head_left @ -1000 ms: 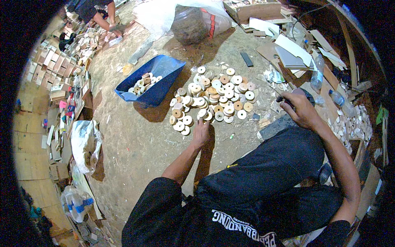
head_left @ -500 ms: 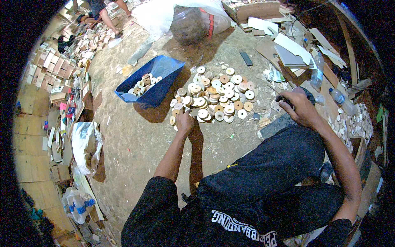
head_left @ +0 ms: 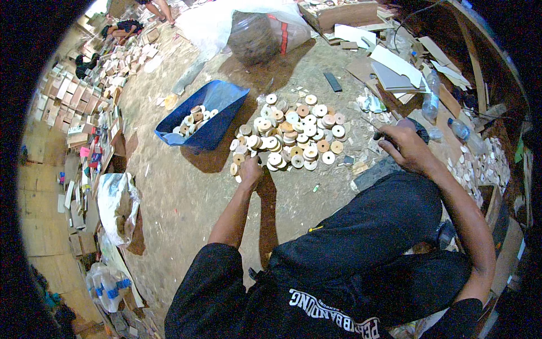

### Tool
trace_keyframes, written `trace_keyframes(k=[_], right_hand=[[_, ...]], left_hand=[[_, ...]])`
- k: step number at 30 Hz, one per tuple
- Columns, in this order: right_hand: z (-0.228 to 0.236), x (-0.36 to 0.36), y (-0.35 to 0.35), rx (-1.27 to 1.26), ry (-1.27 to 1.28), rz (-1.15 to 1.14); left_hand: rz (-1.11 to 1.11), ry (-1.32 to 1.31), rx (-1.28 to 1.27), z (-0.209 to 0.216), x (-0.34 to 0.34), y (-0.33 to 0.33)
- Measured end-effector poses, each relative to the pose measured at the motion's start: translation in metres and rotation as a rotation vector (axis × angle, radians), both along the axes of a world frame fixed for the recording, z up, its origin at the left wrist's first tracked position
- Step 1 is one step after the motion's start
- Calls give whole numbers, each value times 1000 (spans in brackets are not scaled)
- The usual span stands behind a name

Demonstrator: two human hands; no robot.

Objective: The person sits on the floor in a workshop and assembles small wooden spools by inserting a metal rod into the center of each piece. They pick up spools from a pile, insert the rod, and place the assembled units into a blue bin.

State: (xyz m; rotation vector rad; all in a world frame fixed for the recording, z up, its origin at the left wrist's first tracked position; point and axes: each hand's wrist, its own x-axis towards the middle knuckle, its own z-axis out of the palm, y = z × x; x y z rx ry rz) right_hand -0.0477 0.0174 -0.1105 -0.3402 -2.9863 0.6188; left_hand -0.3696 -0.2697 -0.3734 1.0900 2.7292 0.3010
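1. A person sits on a dusty floor (head_left: pixel 186 209), seen from above, with a heap of wooden discs (head_left: pixel 291 133) lying in front of them.
2. The left hand (head_left: pixel 250 171) reaches to the near left edge of the heap, its grip curled down onto a disc; whether the fingers have closed on it cannot be told.
3. The right hand (head_left: pixel 405 144) is just right of the heap, its grip pressed together around a dark tool (head_left: pixel 420 129).
4. A blue tray (head_left: pixel 206 116) holding more discs lies left of the heap, close beside it.
5. A bulging plastic sack (head_left: pixel 262 34) stands beyond the heap.
6. Plastic bottles (head_left: pixel 432 99) lie right of the heap, past the tool.
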Motion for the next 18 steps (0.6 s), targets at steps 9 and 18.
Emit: trace_keyframes(k=[9, 18], right_hand=[[2, 2, -4, -79, 36, -22], [3, 0, -4, -66, 47, 1]], left_hand=[[69, -6, -11, 2, 6, -1], [252, -352, -177, 10, -21, 5]])
